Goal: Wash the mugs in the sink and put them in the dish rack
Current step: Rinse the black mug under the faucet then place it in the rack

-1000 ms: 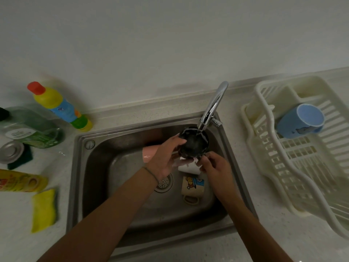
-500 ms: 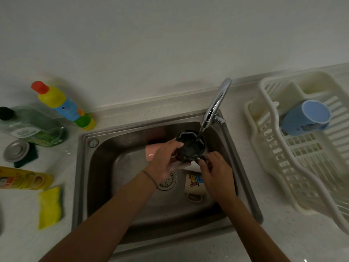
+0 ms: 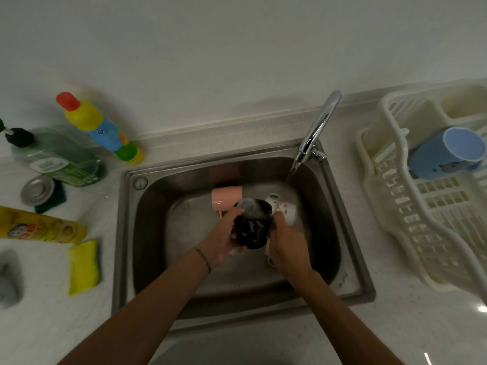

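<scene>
With both the left hand (image 3: 224,241) and right hand (image 3: 286,242) gripping the soapy black mug (image 3: 252,224), tilt its mouth back under the faucet (image 3: 317,130) stream.

Sink (image 3: 147,233) left half open, pink mug (image 3: 226,198) and white mug (image 3: 286,208) crowd the back, tap (image 3: 320,125) overhangs right, rack (image 3: 395,206) front bare

A home kitchen: steel sink (image 3: 126,233) with tap (image 3: 317,129), dish rack (image 3: 395,206), detergent bottles (image 3: 97,127).
</scene>
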Available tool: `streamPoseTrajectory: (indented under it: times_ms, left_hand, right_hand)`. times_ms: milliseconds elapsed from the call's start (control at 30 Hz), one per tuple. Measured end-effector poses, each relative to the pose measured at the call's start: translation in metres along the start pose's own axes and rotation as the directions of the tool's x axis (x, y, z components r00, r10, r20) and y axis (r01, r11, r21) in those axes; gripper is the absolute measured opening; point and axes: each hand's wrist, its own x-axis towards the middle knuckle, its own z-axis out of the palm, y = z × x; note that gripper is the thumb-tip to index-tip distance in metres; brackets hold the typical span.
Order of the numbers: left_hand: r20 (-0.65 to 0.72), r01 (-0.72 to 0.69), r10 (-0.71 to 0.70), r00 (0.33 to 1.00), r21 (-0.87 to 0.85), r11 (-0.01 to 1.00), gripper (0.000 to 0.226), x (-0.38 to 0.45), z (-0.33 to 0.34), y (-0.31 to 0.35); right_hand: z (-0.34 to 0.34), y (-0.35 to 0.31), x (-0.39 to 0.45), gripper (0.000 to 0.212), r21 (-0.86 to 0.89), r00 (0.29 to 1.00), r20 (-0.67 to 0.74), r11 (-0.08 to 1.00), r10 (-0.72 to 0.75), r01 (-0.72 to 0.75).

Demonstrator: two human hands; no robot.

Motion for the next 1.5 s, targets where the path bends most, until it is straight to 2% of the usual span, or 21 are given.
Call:
streamPoseTrajectory:
  times_ms: [100,167,333,433,567,800,1000,1100,1233,1300,1367,1433,1500]
  left_hand:
    - [0.004,-0.004,0.004,1.000,0.071,0.997,0.033,-0.005,-0.006,-0.005]
    - [-0.028,0.002,0.001,1.000,0.101,0.995,0.039,-0.008,-0.009,-0.008]
    - [-0.078,-0.013,0.025,0.997,0.147,0.989,0.056,-0.006,-0.023,-0.017]
    - [-0.083,-0.025,0.042,0.996,0.190,0.981,0.054,-0.009,-0.030,-0.020]
    - [-0.094,-0.051,0.079,0.992,0.270,0.962,0.044,-0.013,-0.035,-0.020]
    - [-0.126,-0.035,0.106,0.986,0.468,0.883,0.055,-0.012,-0.044,-0.018]
    - [-0.093,-0.073,0.160,0.983,0.600,0.797,0.052,-0.011,-0.056,-0.017]
    - [-0.067,-0.074,0.150,0.986,0.637,0.767,0.050,-0.015,-0.058,-0.017]
    - [-0.062,-0.091,0.170,0.984,0.643,0.760,0.050,-0.017,-0.060,-0.016]
    - [-0.077,-0.082,0.161,0.984,0.609,0.789,0.049,-0.017,-0.058,-0.015]
    - [-0.095,-0.066,0.138,0.986,0.538,0.840,0.047,-0.017,-0.053,-0.014]
    - [-0.083,-0.067,0.111,0.990,0.413,0.908,0.045,-0.018,-0.043,-0.013]
    - [-0.076,-0.053,0.079,0.994,0.301,0.952,0.047,-0.017,-0.035,-0.013]
  right_hand:
    - [0.008,-0.004,-0.005,0.038,0.014,0.998,0.057,1.000,0.008,-0.009]
    - [0.012,-0.008,-0.008,0.035,0.019,0.994,0.107,0.999,0.027,-0.029]
    - [0.019,-0.016,-0.012,0.017,0.169,0.975,0.174,0.971,0.138,-0.168]
    - [0.022,-0.019,-0.016,0.016,0.199,0.963,0.211,0.957,0.170,-0.213]
    - [0.027,-0.019,-0.018,0.015,0.333,0.956,0.232,0.909,0.178,-0.251]
    - [0.028,-0.026,-0.022,0.017,0.497,0.911,0.312,0.771,0.269,-0.398]
    - [0.023,-0.033,-0.021,0.023,0.645,0.795,0.495,0.465,0.351,-0.607]
    - [0.022,-0.033,-0.022,0.022,0.655,0.765,0.550,0.396,0.334,-0.644]
    - [0.022,-0.031,-0.023,0.018,0.634,0.752,0.599,0.410,0.277,-0.656]
    - [0.017,-0.034,-0.021,0.019,0.611,0.757,0.591,0.459,0.278,-0.645]
    - [0.011,-0.036,-0.020,0.019,0.556,0.821,0.504,0.627,0.268,-0.546]
    - [0.005,-0.037,-0.020,0.017,0.475,0.903,0.382,0.796,0.198,-0.376]
    - [-0.002,-0.035,-0.020,0.015,0.414,0.937,0.323,0.871,0.133,-0.267]
